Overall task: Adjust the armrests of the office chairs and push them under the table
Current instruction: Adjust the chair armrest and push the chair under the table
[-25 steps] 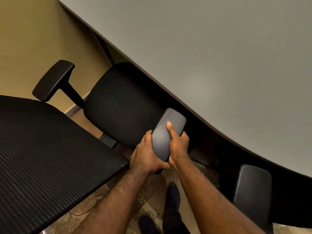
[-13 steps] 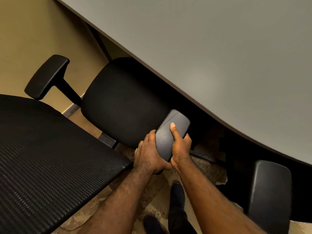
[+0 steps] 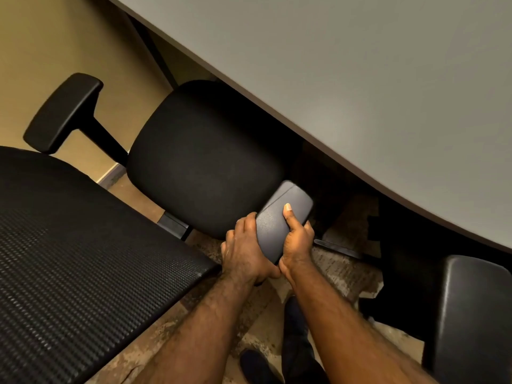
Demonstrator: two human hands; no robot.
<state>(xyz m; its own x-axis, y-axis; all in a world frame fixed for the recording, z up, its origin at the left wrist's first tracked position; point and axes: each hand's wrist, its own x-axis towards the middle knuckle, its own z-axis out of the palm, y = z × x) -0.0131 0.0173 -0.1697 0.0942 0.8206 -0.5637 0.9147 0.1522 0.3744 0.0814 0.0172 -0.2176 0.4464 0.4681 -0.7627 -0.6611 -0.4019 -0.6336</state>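
Note:
A black office chair stands with its padded seat (image 3: 202,159) partly under the grey table (image 3: 374,87). Its mesh backrest (image 3: 69,259) fills the lower left. The chair's right armrest pad (image 3: 277,217) is dark grey and sits beside the seat, just short of the table edge. My left hand (image 3: 243,253) wraps its rear left side, fingers underneath. My right hand (image 3: 297,239) grips its right side, thumb lying along the top. The left armrest (image 3: 63,112) sticks up on its post at the far left, untouched.
Another black armrest or chair part (image 3: 471,320) stands at the lower right, next to my right forearm. My dark shoes (image 3: 257,367) stand on worn, patchy floor below the hands. A yellow wall (image 3: 41,37) closes the left side.
The view has drifted slightly, and the armrest pad with both hands on it sits a little lower and further right. Both grips are unchanged.

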